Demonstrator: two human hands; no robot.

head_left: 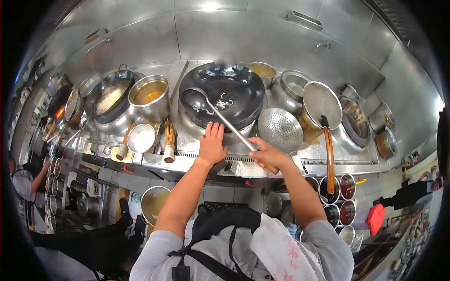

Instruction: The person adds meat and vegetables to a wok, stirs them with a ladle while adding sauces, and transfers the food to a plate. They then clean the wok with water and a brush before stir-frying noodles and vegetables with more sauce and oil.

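My right hand (271,155) is wrapped round the wooden-ended handle of a long ladle (226,121). The ladle's bowl lies inside a large black wok (239,86), over its left side. A few pale curled pieces of food (224,102) lie on the wok's bottom, and some more are by the ladle bowl. At the near rim of the wok is my left hand (213,144), its fingers stretched out and holding nothing. A perforated metal strainer (280,130) rests just right of the wok.
Left of the wok stand a pot of amber liquid (149,91), a white bowl (141,138), a bamboo brush (169,143) and another wok (110,96). To the right, a mesh strainer (322,105) tops a pot. Seasoning containers (347,186) sit low right. Other people are at both sides.
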